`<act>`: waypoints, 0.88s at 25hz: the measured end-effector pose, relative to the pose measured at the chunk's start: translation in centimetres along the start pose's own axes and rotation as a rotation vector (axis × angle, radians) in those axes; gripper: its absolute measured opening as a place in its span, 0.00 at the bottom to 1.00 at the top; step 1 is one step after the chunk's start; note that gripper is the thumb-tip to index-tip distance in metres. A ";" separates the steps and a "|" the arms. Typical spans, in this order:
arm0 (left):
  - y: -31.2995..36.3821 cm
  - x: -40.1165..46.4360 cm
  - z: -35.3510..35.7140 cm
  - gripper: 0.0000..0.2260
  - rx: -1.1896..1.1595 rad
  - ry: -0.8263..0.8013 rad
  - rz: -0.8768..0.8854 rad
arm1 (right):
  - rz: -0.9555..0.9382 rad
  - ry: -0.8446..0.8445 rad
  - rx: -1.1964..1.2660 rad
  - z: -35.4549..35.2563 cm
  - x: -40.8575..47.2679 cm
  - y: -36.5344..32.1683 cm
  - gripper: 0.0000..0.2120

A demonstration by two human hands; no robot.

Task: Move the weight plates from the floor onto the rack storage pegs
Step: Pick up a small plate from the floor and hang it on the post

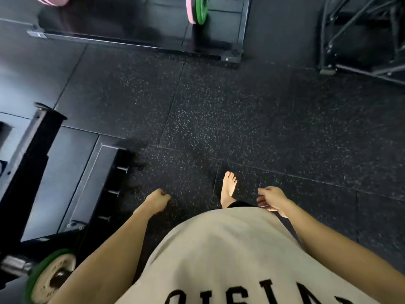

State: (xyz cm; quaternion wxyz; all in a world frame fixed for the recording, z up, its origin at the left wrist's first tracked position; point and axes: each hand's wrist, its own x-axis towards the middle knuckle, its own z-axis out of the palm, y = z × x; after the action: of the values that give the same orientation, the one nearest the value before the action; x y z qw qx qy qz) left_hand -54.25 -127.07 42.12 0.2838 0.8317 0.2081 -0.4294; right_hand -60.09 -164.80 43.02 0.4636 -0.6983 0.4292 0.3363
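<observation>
My left hand point(157, 199) hangs in front of my body with its fingers curled into a loose fist, holding nothing. My right hand point(271, 199) hangs to the right, fingers loosely bent and apart, also holding nothing. A green-rimmed weight plate point(47, 275) sits on a barbell sleeve point(15, 265) at the bottom left. Far ahead, a pink plate and a green plate point(198, 9) stand on edge against a black platform point(135, 43). Short black pegs point(114, 191) stick out of a rack base at the left, all bare.
Speckled black rubber floor point(241, 110) fills the middle. A black rack upright point(28, 154) rises at the left. Another black metal frame point(359, 40) stands at the top right. My bare foot point(229, 187) is stepping forward. A pink object point(52, 0) shows at the top left edge.
</observation>
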 end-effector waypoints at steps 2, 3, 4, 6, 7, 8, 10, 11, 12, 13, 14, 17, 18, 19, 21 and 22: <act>3.2 1.6 -2.3 0.09 -0.077 0.033 -0.036 | -0.009 -0.036 -0.097 -1.0 2.4 -5.9 0.10; 4.5 2.5 -3.3 0.09 -0.113 0.042 -0.045 | -0.032 -0.060 -0.149 -1.4 3.7 -9.0 0.10; 5.9 3.5 -4.6 0.08 -0.158 0.062 -0.063 | -0.053 -0.079 -0.208 -1.8 5.1 -12.7 0.10; 8.0 5.3 -7.1 0.08 -0.239 0.103 -0.102 | -0.096 -0.089 -0.318 -1.9 7.5 -20.0 0.09; 8.6 6.1 -8.0 0.07 -0.262 0.100 -0.125 | -0.121 -0.101 -0.360 -1.7 8.5 -23.1 0.09; 9.0 7.2 -8.9 0.08 -0.284 0.097 -0.157 | -0.147 -0.118 -0.400 -1.3 9.7 -26.0 0.09; 9.9 10.4 -11.6 0.08 -0.337 0.099 -0.225 | -0.179 -0.139 -0.492 0.5 12.3 -32.7 0.09; 10.3 12.1 -13.3 0.09 -0.352 0.091 -0.246 | -0.189 -0.144 -0.526 1.6 13.6 -36.0 0.09; 10.6 14.0 -15.0 0.09 -0.372 0.078 -0.257 | -0.200 -0.151 -0.556 2.8 14.8 -39.3 0.09; 10.9 16.1 -17.2 0.10 -0.402 0.076 -0.265 | -0.208 -0.154 -0.582 4.2 16.0 -42.8 0.09; 11.3 17.8 -19.9 0.10 -0.439 0.081 -0.278 | -0.212 -0.153 -0.601 5.5 16.7 -46.3 0.09; 12.9 21.0 -28.2 0.09 -0.488 0.102 -0.290 | -0.248 -0.184 -0.618 9.5 17.9 -55.7 0.09; 13.3 22.3 -31.3 0.08 -0.497 0.121 -0.287 | -0.269 -0.197 -0.622 11.1 18.6 -59.3 0.09; 13.5 23.5 -34.4 0.08 -0.512 0.152 -0.287 | -0.291 -0.202 -0.634 12.8 19.2 -62.6 0.09; 14.0 25.8 -40.0 0.09 -0.548 0.199 -0.304 | -0.318 -0.228 -0.674 16.4 20.0 -68.7 0.09; 14.1 27.0 -42.4 0.11 -0.578 0.209 -0.316 | -0.323 -0.245 -0.701 18.2 20.5 -71.5 0.08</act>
State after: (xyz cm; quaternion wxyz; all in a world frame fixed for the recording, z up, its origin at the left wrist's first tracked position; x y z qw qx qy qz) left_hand -6.01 -107.33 43.70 0.4147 0.7140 0.4752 -0.3039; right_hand 12.06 -139.21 44.57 0.2920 -0.8273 0.1150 0.4659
